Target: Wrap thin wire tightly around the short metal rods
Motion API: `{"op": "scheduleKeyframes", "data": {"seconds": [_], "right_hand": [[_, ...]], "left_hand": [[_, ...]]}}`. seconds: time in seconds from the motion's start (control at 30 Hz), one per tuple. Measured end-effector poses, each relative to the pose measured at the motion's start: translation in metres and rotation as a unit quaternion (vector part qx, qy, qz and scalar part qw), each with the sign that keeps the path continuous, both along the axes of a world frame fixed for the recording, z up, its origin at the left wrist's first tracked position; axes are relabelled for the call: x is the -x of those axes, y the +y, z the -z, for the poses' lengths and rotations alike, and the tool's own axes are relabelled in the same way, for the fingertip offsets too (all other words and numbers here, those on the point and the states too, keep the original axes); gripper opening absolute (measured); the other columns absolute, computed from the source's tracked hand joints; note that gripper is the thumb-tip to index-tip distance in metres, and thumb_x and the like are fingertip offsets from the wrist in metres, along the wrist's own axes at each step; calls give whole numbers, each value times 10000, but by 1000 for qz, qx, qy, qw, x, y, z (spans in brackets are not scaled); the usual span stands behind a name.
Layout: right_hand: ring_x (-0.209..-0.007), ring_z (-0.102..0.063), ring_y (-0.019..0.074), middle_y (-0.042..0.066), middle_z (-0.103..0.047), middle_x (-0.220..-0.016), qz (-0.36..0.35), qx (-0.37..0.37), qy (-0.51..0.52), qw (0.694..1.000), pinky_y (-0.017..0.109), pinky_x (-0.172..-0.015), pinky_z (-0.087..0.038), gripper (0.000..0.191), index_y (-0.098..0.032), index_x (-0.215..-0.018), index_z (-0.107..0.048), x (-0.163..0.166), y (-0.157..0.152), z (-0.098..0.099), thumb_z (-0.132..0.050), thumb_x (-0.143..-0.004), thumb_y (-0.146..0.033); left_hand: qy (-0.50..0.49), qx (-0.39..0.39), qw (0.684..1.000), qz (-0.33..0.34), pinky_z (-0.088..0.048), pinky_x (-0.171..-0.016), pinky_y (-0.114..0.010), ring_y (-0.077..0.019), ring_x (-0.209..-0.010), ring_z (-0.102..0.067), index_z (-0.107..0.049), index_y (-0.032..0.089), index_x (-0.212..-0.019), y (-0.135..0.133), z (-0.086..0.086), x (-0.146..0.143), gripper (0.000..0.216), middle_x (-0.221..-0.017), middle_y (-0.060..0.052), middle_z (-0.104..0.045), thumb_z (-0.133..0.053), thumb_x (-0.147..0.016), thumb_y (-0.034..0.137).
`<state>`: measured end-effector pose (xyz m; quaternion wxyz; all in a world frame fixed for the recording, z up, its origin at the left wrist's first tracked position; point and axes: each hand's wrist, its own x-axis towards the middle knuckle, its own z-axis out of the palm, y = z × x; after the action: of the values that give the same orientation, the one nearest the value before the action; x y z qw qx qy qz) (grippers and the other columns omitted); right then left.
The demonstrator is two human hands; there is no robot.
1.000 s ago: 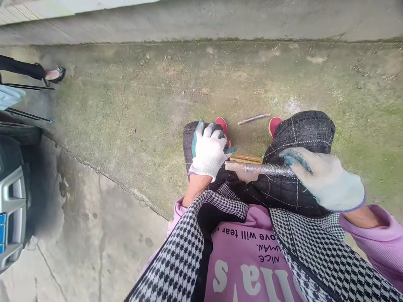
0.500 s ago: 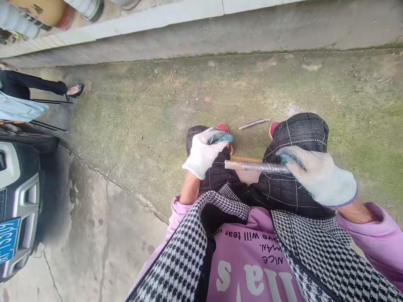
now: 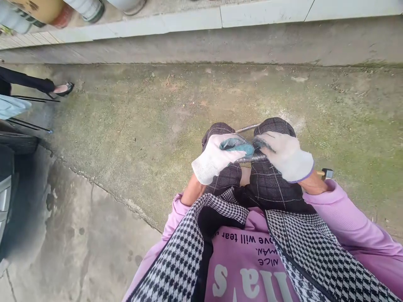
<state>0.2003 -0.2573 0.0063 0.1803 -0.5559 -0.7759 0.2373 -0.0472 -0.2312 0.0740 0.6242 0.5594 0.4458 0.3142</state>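
Between my two gloved hands, above my lap, is a wooden stick wound with silvery wire [image 3: 258, 158]. My left hand [image 3: 223, 154], in a white glove with blue-green coated fingers, is closed over the stick's left part. My right hand [image 3: 285, 154], gloved alike, is closed on the right part, which it hides. The fingertips of both hands nearly meet over the winding. A second wire-wound stick [image 3: 247, 128] lies on the ground beyond my hands, partly hidden by my knees.
A tool with a dark metal head [image 3: 327, 173] shows beside my right forearm. At the far left are a person's leg and shoe [image 3: 64, 89], thin dark poles and part of a car [image 3: 6, 184]. A low tiled ledge [image 3: 189, 22] with pots [image 3: 86, 9] runs along the top.
My right hand has moved left with the wire-wound stick, towards my left hand. My left hand has shifted slightly right and down onto the stick. My knees have come closer together.
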Motion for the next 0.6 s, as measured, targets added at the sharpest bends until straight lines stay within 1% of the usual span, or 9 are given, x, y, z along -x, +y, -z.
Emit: {"op": "scheduleKeyframes", "data": {"seconds": [0.07, 0.1, 0.17, 0.23, 0.27, 0.33, 0.43, 0.5, 0.6], "right_hand": [[-1177, -860, 331, 127, -911, -1258, 37, 9, 106, 994, 491, -1078, -666, 318, -240, -1117, -915, -6, 2, -9, -603, -1058, -255], [-1169, -863, 324, 113, -916, -1222, 61, 24, 175, 982, 493, -1080, -676, 293, -243, -1076, -915, -9, 2, -15, -628, -1034, -278], [-1114, -877, 313, 84, -922, -1130, 114, 69, 306, 943, 492, -1049, -708, 231, -247, -1027, -912, -13, 0, -28, -697, -985, -320], [-1063, -887, 310, 70, -925, -1096, 147, 111, 371, 910, 487, -989, -738, 197, -257, -1033, -920, -12, -3, -41, -765, -964, -356], [-1048, -888, 310, 67, -926, -1103, 151, 126, 373, 907, 480, -957, -747, 191, -271, -1047, -929, -11, -4, -48, -789, -964, -369], [-1042, -889, 313, 60, -927, -1118, 132, 136, 349, 918, 465, -912, -754, 185, -304, -1071, -947, -7, -5, -60, -815, -974, -390], [-1081, -892, 328, 51, -928, -1126, 87, 147, 309, 936, 464, -924, -756, 179, -332, -1093, -963, -4, -3, -72, -831, -994, -401], [-1088, -891, 336, 52, -928, -1110, 64, 154, 293, 941, 471, -938, -756, 181, -325, -1097, -969, -3, 0, -76, -835, -998, -398], [-1060, -890, 330, 60, -923, -1078, 50, 163, 285, 943, 464, -928, -755, 175, -306, -1076, -965, -4, 3, -75, -823, -993, -367]], "left_hand": [[-1, 12, 1000, 12, -680, -780, -292, -186, -798, -786, -864, 187, -827, 1, 6, 0, 321, -874, -54, -844, -1026, -860, 462], [0, 16, 1000, 20, -676, -764, -290, -187, -792, -787, -858, 185, -823, 2, 9, 0, 350, -871, -62, -843, -1024, -861, 491], [0, 17, 999, 41, -678, -742, -297, -201, -789, -799, -851, 190, -817, 5, 11, -2, 403, -869, -71, -844, -1018, -871, 553], [-8, 13, 998, 64, -686, -745, -305, -212, -794, -810, -853, 199, -812, 8, 12, -4, 419, -864, -72, -847, -1014, -884, 579], [-14, 11, 997, 75, -688, -751, -307, -215, -795, -812, -857, 202, -810, 9, 12, -6, 418, -861, -72, -849, -1018, -882, 581], [-16, 14, 996, 90, -685, -751, -311, -219, -789, -808, -861, 203, -803, 11, 12, -8, 428, -852, -75, -847, -1038, -861, 589], [-8, 28, 995, 99, -661, -707, -313, -218, -759, -783, -845, 197, -767, 13, 12, -9, 472, -824, -75, -830, -1068, -827, 608], [-10, 37, 994, 102, -634, -668, -307, -208, -730, -756, -832, 199, -748, 13, 13, -8, 489, -789, -61, -805, -1077, -822, 616], [-27, 43, 992, 116, -609, -644, -300, -193, -705, -723, -818, 209, -727, 12, 16, -7, 494, -751, -35, -767, -1082, -828, 614]]}}
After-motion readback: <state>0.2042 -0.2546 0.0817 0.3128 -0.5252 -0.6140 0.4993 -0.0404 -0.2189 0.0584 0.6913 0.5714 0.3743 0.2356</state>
